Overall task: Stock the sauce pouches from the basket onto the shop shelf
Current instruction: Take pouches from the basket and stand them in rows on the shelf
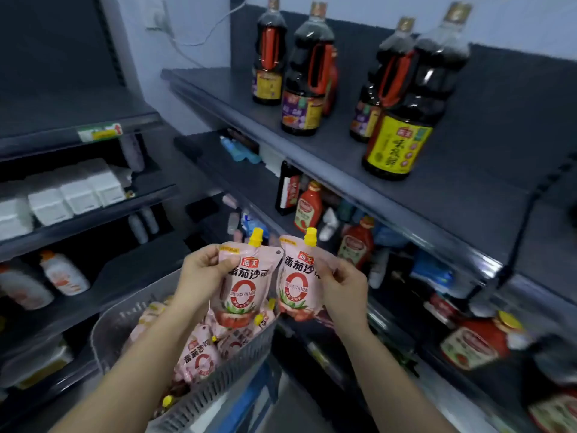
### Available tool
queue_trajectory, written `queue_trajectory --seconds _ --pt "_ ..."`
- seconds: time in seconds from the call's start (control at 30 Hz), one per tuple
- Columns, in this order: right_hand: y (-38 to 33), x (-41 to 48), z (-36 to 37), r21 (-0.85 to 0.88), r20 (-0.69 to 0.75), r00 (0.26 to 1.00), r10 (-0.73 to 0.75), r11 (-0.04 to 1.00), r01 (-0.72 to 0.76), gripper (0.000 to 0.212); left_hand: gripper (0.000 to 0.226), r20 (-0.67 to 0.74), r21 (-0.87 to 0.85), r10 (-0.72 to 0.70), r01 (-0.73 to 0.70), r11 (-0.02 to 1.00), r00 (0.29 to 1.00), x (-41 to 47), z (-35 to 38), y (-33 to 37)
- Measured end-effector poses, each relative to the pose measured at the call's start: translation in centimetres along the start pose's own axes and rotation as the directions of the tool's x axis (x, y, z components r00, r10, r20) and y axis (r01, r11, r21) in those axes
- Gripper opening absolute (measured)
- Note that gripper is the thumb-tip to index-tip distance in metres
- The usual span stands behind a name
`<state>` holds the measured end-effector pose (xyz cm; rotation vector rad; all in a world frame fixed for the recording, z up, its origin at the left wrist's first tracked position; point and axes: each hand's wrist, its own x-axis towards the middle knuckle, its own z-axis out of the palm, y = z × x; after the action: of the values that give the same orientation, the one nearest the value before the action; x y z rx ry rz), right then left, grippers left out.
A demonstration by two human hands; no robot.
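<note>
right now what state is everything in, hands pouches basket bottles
left pink yellow-capped sauce pouch, upright, capped, held aloft
right pink yellow-capped sauce pouch, upright, capped, held beside it
left hand, grips the left pouch's top edge
right hand, grips the right pouch's side
grey slotted plastic basket, holds more pouches
dark soy sauce bottles, upright, capped, on top shelf

Only the person's arms and hands show. The bare left hand (203, 270) and the bare right hand (343, 289) are uncovered from fingertips to wrist, with slender fingers. The bare left forearm (131, 367) and the bare right forearm (393, 367) are slim and smooth. Both are uncovered from the wrist down to the bottom edge of the view, where the wide lens makes them look broader. The fingernails are too blurred to tell in any detail.
</note>
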<state>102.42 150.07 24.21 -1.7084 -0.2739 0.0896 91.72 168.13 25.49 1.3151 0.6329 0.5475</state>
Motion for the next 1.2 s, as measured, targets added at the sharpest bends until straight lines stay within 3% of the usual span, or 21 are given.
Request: queue_trajectory --seconds 0.2,0.5,0.67,0.83,1.0,1.13,1.2 --pt "-2.1 -1.8 -8.4 -0.053 -0.184 0.981 -0.064 0.997 0.055 0.021 0.019 0.208 -0.066 0.008 0.006 0.998 0.978 -2.8 7.0 2.5" --pt "-5.6 -6.3 -23.4 -0.088 -0.38 0.914 -0.142 0.989 0.117 0.034 0.02 0.48 -0.114 0.106 -0.058 0.992 0.871 -10.7 19.3 5.8" --pt "-7.6 -9.8 -32.0 -0.19 -0.461 0.858 -0.225 0.97 0.152 0.041 0.017 0.569 -0.176 0.139 -0.044 0.983 0.81 -16.4 26.0 6.8" --pt "-9.5 -12.6 -39.8 -0.17 -0.495 0.833 -0.248 0.968 0.187 0.046 0.018 0.636 -0.234 0.171 -0.023 0.972 0.753 -21.4 32.5 7.6" --pt "-11.7 -14.1 -46.4 -0.147 -0.562 0.788 -0.252 0.968 0.205 0.027 0.019 0.68 -0.265 0.184 0.004 0.964 0.71 -25.2 38.4 9.1" --pt "-12.8 -13.4 -50.8 -0.174 -0.581 0.759 -0.295 0.956 0.238 0.042 0.017 0.72 -0.273 0.19 0.021 0.962 0.668 -26.7 42.7 10.7" --pt "-13.2 -12.5 -52.7 -0.166 -0.59 0.755 -0.286 0.958 0.233 0.035 0.016 0.732 -0.271 0.189 0.025 0.962 0.655 -26.8 44.9 11.3"
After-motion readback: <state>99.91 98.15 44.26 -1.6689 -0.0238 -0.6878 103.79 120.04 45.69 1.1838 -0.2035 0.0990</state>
